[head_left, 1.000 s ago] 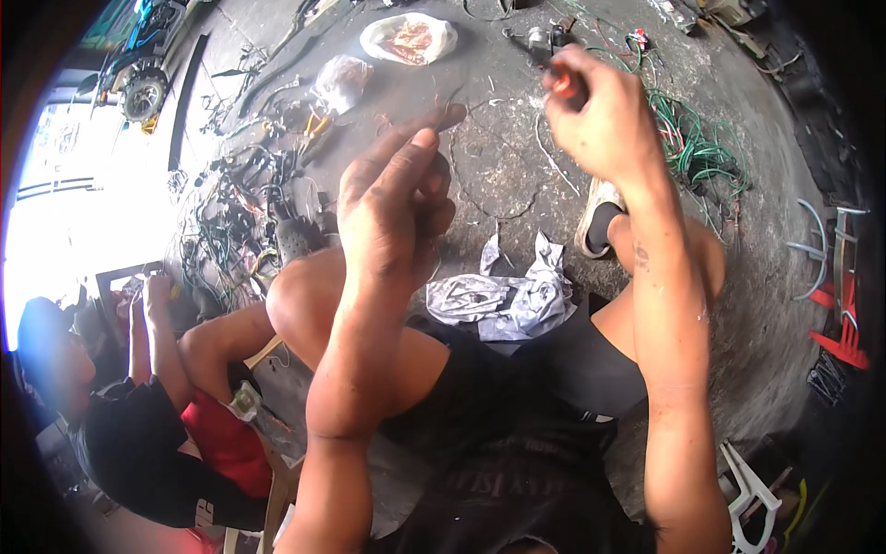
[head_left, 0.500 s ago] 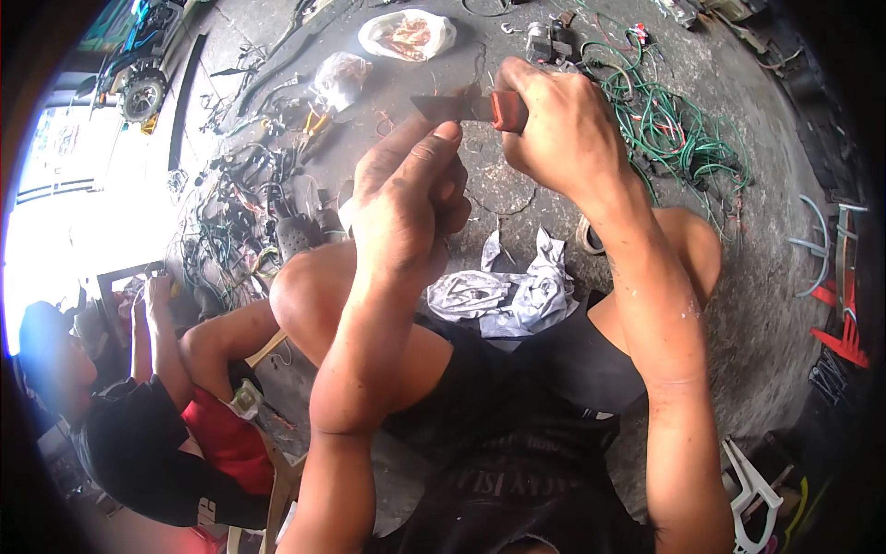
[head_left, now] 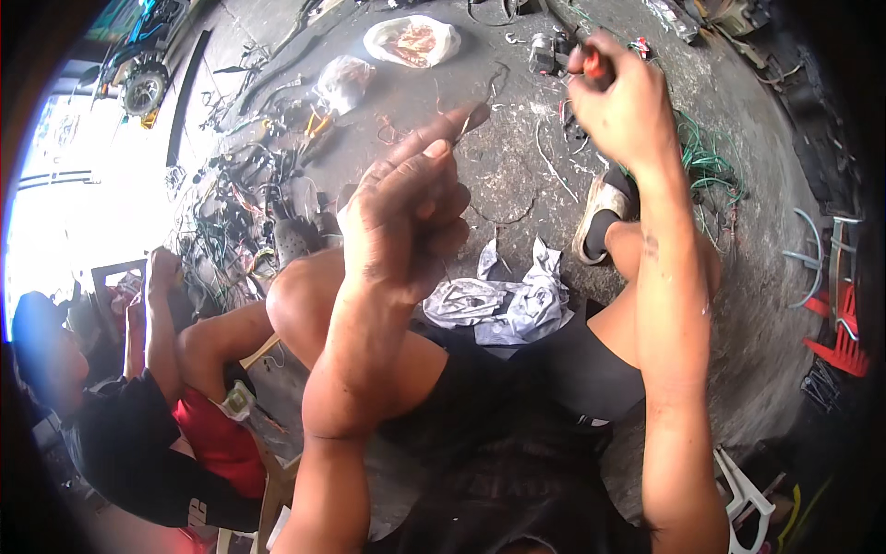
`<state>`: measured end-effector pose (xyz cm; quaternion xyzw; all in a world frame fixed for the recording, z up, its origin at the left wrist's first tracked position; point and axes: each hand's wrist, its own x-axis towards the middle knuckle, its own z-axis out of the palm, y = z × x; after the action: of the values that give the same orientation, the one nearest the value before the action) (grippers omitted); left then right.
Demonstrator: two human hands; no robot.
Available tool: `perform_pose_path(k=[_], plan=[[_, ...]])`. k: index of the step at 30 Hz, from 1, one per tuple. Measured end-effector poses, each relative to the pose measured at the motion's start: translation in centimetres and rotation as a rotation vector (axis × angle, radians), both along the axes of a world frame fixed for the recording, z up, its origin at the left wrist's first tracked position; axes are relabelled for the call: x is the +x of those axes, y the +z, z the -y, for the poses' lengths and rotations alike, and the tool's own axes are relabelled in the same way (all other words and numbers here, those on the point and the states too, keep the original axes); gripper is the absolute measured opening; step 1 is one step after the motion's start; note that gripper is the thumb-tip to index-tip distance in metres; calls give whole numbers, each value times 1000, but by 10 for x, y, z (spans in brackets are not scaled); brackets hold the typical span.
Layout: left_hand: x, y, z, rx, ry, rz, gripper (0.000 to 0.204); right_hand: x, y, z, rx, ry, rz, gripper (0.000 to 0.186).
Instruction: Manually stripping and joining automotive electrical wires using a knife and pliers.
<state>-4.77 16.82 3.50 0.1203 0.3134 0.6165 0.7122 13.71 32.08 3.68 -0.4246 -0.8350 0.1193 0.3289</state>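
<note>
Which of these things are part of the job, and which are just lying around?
In hand:
- left hand: thin dark wire
- right hand: red-handled tool

Lying about:
- grey-and-white cloth
- tangled green wires
- cloudy plastic bag

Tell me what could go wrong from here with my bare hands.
The red-handled tool in the right hand could slip and hurt the uncovered left hand. The thin dark wire might slide from the left grip. Loose green wires on the floor may snag the nearby shoe.
</note>
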Motion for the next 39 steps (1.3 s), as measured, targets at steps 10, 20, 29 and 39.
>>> perform_pose_path(k=[10,20,29,39], plan=[[9,2,-6,-25,51,25,47,-34,-4,38,72,181,168,22],[15,7,-10,-52,75,-13,31,-32,-5,33,4,79,194,24],[1,-2,-5,82,44,116,47,5,2,-19,197,-399,250,25],[6,-7,-8,71,1,123,33,-24,1,33,-46,246,131,24]])
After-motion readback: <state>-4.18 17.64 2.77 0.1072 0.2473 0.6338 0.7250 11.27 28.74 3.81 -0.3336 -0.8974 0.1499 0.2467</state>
